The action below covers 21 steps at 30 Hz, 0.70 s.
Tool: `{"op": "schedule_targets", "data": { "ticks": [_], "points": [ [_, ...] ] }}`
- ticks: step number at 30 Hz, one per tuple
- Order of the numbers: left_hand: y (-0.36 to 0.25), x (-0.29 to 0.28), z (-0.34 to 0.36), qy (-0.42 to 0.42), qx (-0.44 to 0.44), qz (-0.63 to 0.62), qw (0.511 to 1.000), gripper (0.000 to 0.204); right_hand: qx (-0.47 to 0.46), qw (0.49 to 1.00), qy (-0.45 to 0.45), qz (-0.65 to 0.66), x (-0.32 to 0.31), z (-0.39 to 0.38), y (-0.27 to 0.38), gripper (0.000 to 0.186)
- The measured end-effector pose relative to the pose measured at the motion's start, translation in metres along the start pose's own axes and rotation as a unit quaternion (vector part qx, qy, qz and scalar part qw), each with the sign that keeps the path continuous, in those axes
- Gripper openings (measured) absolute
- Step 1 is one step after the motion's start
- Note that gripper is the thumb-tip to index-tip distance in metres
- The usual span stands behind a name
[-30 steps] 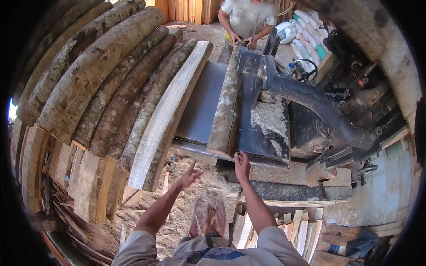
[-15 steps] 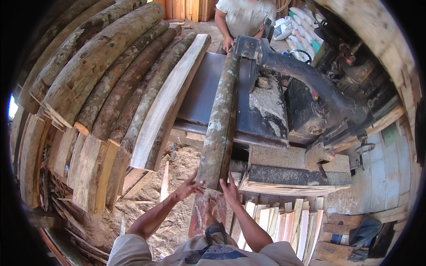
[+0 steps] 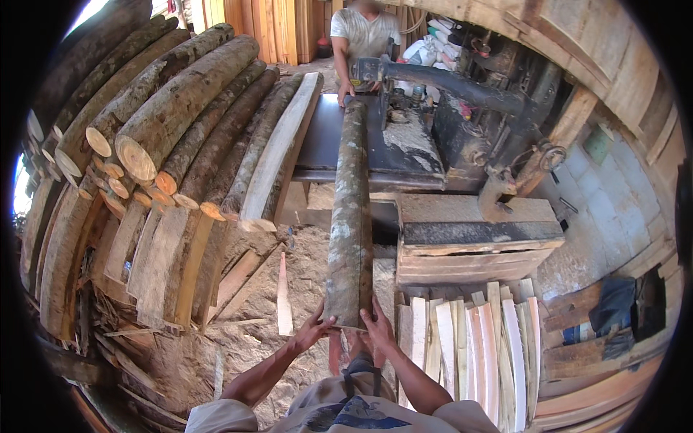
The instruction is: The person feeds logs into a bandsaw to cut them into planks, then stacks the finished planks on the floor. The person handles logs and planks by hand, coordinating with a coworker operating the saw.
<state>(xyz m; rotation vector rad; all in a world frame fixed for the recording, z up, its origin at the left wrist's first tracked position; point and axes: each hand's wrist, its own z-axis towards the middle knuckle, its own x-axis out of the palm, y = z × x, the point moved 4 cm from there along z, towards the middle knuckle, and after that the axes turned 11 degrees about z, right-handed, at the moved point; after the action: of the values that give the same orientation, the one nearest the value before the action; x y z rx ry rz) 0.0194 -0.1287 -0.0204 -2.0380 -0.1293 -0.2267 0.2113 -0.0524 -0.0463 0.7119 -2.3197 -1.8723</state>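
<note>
A long bark-covered log (image 3: 349,209) points away from me, its far part lying on the dark metal saw table (image 3: 317,137). Its near end reaches past the table's front edge. At that end, my left hand (image 3: 315,326) is closed on the left side, thumb over the top edge. Opposite it, my right hand (image 3: 377,328) grips the right side; the fingers under the log are hidden. A co-worker's hand (image 3: 346,92) is by the far end, next to the dark saw machine (image 3: 451,81).
Logs (image 3: 189,108) are stacked at the left, beside a sawn-faced timber (image 3: 281,159). A sawdust-covered wooden box (image 3: 476,249) stands right of the log, with upright slats (image 3: 476,339) nearer me. Sawdust and offcuts cover the floor (image 3: 253,361). A co-worker (image 3: 364,36) stands beyond the table.
The log has come back toward me, so more of it overhangs the table's front edge. Both my hands stay on its near end. My view has tilted up.
</note>
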Motion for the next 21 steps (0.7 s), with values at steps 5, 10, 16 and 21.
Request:
{"op": "schedule_targets", "data": {
  "ticks": [5, 10, 16, 21],
  "points": [
    [0.044, 0.026, -0.066, 0.004, -0.026, 0.013, 1.000, 0.086, -0.034, 0.990, 0.000, 0.140, 0.004, -0.090, 0.013, 0.070],
    [0.101, 0.055, -0.125, -0.040, -0.060, -0.063, 0.995, 0.084, 0.033, 0.976, 0.033, 0.212, -0.015, -0.184, -0.019, 0.071],
    [0.054, 0.024, -0.037, -0.105, -0.030, -0.100, 0.989, 0.078, 0.165, 0.939, -0.112, 0.281, -0.116, -0.231, -0.112, 0.064],
    [-0.049, -0.048, 0.167, -0.172, 0.085, -0.171, 0.966, 0.082, 0.190, 0.971, -0.143, 0.014, -0.137, -0.259, -0.149, 0.075]
  ]
}}
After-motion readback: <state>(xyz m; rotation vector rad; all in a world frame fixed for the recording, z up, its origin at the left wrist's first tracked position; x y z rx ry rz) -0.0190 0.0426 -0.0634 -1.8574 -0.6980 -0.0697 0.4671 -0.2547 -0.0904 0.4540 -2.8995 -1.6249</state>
